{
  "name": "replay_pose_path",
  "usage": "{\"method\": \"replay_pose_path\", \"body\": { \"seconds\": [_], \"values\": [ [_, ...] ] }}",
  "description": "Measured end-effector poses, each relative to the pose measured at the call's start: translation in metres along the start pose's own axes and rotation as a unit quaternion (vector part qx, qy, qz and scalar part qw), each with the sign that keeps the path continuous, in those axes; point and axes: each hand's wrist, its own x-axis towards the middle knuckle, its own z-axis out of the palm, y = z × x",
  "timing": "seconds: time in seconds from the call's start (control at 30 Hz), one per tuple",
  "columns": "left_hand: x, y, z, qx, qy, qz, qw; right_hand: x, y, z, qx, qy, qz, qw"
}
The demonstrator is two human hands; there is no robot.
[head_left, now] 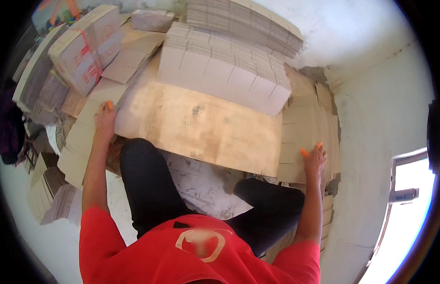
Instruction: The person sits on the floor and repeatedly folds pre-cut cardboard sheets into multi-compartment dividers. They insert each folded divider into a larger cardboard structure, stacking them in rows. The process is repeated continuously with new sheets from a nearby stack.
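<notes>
On the left, my left hand [105, 118] is closed at the edge of a long flat cardboard sheet [82, 137], with an orange finger cover at its tip. My right hand [315, 160] rests over a stack of flat cardboard sheets [295, 128] on the right side. Its thumb and fingers are spread apart, and two digits carry orange covers. Between the hands lies a bare wooden board [205, 128]. At its far side stands a thick row of upright folded cardboard pieces [224, 75], apart from both hands.
Behind that row is another cardboard stack [243, 23]. A taped carton [87, 49] stands at the far left, with more cardboard piled beside it. A white wall [371, 94] closes off the right, with a bright opening [411, 203] in it. My bent legs [151, 184] are below the board.
</notes>
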Motion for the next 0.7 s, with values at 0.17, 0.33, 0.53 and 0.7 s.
{"method": "replay_pose_path", "body": {
  "seconds": [0.17,0.33,0.53,0.7],
  "values": [
    [-0.001,0.006,-0.036,0.046,-0.072,0.049,0.995,0.002,0.013,0.017,0.003,-0.077,0.054,0.996],
    [0.019,0.036,-0.097,-0.146,-0.033,0.089,0.985,0.021,0.086,0.102,0.047,0.051,-0.01,0.998],
    [0.064,0.16,-0.146,-0.355,0.089,0.226,0.903,0.023,0.06,0.029,0.139,-0.001,0.078,0.987],
    [0.104,0.294,-0.191,-0.41,0.122,0.313,0.848,0.03,0.069,0.024,0.256,0.048,0.128,0.957]
  ]
}}
